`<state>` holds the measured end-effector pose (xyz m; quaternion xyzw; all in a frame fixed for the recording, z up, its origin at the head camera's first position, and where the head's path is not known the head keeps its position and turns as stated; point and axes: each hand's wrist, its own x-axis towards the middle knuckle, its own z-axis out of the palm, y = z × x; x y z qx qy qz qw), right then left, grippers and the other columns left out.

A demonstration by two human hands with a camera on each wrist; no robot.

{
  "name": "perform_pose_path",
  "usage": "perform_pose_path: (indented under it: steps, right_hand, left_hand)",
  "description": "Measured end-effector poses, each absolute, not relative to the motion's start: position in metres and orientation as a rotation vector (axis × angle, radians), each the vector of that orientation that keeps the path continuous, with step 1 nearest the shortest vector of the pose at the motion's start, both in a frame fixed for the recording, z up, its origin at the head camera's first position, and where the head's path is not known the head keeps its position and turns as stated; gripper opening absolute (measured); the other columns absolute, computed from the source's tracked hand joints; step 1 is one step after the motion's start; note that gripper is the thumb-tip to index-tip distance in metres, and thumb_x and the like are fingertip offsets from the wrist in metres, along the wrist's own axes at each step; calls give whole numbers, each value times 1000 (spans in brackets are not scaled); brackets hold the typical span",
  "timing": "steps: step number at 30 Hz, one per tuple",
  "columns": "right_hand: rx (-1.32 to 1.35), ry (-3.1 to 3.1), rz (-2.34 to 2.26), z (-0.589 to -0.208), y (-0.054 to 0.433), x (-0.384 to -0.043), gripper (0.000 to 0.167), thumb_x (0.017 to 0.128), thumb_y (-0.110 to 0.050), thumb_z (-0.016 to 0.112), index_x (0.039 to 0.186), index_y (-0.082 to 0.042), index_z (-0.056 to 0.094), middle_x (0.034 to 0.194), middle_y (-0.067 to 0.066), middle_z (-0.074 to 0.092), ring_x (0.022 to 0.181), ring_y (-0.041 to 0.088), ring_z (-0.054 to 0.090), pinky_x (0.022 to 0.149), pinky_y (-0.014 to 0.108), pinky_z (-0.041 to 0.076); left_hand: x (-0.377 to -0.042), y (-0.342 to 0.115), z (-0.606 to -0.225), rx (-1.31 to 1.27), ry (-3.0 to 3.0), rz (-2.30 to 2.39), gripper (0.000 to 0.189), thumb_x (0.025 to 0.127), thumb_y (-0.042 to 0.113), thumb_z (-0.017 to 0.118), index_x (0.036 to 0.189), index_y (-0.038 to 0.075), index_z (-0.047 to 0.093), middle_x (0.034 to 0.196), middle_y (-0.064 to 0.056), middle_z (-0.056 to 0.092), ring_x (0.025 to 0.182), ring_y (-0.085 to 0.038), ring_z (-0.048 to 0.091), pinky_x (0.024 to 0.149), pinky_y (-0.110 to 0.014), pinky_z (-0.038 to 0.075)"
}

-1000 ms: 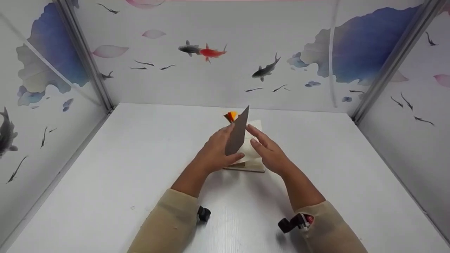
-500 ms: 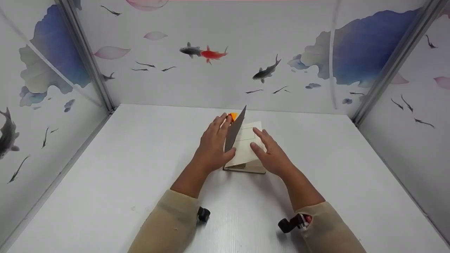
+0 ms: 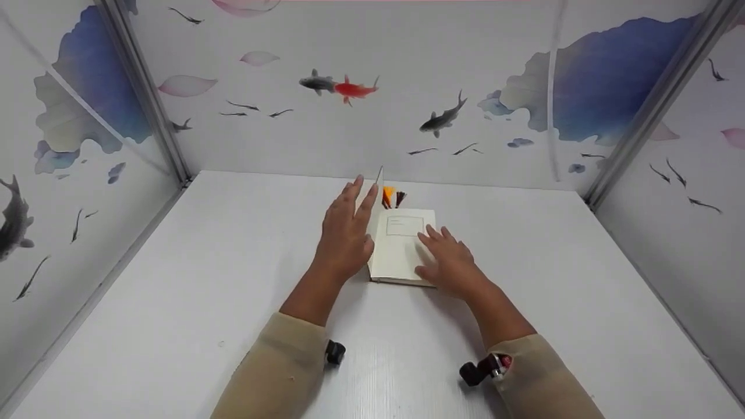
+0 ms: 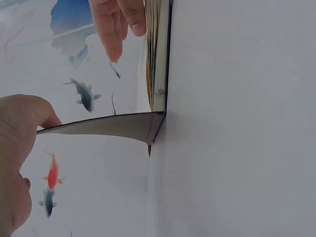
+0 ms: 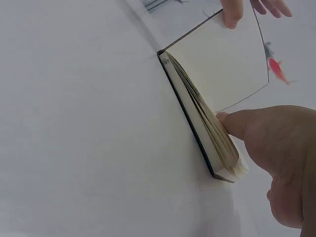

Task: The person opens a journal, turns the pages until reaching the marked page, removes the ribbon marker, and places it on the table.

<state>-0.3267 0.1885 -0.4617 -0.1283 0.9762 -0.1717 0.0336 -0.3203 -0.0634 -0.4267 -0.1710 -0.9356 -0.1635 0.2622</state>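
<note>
A notebook (image 3: 398,256) lies on the table, its cream page with a printed box facing up. Its grey front cover (image 4: 103,125) stands raised at the left; the pale inner face of the cover (image 5: 222,54) shows in the right wrist view. My left hand (image 3: 346,233) is at this cover with fingers straight and spread, the thumb overlapping the inner face in the right wrist view. My right hand (image 3: 453,261) is over the right side of the page, fingers extended. Its thumb (image 5: 237,122) is right at the edge of the loosely fanned pages.
Orange (image 3: 389,196) and dark brown (image 3: 400,199) tassel-like ends stick out past the notebook's far edge. The white table (image 3: 233,262) is bounded by a back wall (image 3: 372,139) printed with fish, and by side walls with metal corner posts (image 3: 142,93).
The cover has swung left from leaning over the pages to nearly upright, my left hand moving left with it. The lifted page has come down, and my right hand has lowered over it.
</note>
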Motion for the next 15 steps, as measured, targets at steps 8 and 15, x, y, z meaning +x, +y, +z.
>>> perform_pose_path:
  steps: [8, 15]
  right_hand:
    - [-448, 2914, -296, -471, 189, -329, 73, 111, -43, 57, 172, -16, 27, 182, 6, 14, 170, 36, 5, 133, 72, 11]
    - [-509, 2823, -382, -474, 197, -328, 68, 114, -42, 46, 172, -15, 24, 182, 7, 13, 170, 36, 6, 134, 69, 9]
  left_hand:
    - [-326, -77, -426, -305, -2617, -218, 91, 92, 27, 86, 168, 27, 36, 181, -7, 17, 168, -33, 19, 132, -59, 32]
    - [-328, -86, -429, -209, -2784, -189, 85, 93, 40, 85, 166, 27, 43, 181, -9, 18, 170, -34, 13, 134, -61, 25]
